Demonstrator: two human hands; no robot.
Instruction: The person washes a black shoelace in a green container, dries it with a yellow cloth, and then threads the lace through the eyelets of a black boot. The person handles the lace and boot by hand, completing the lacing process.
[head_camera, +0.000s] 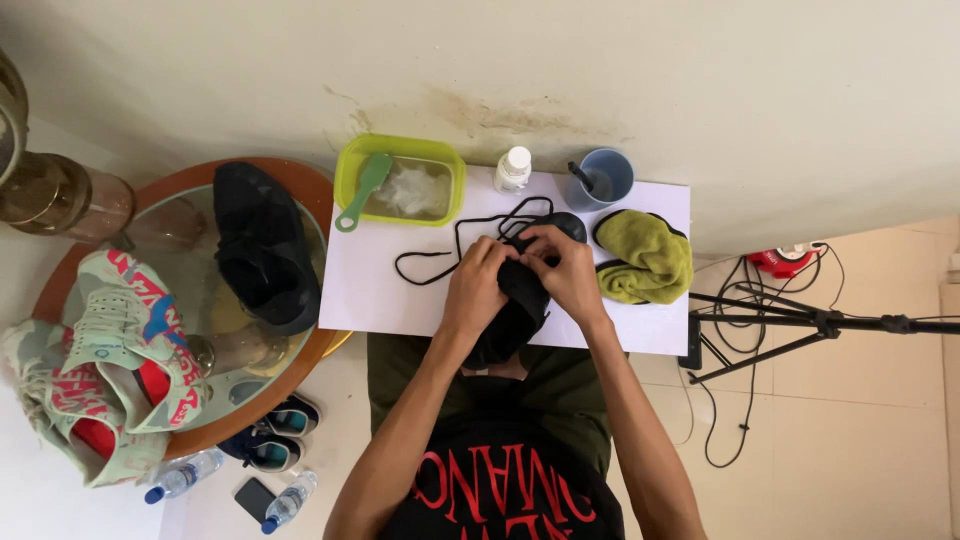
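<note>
The black shoe (520, 300) lies on the white board (400, 290), long axis running from the person's lap toward the wall, toe at the far end. Both hands sit on its upper: the left hand (475, 285) and right hand (567, 270) are equally near, fingers pinched on the black lace (450, 245), which trails left from the shoe. A green towel (648, 258) lies just right of the shoe.

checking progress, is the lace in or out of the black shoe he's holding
Partly out: the black lace trails loose across the white board, one end still at the shoe.
</note>
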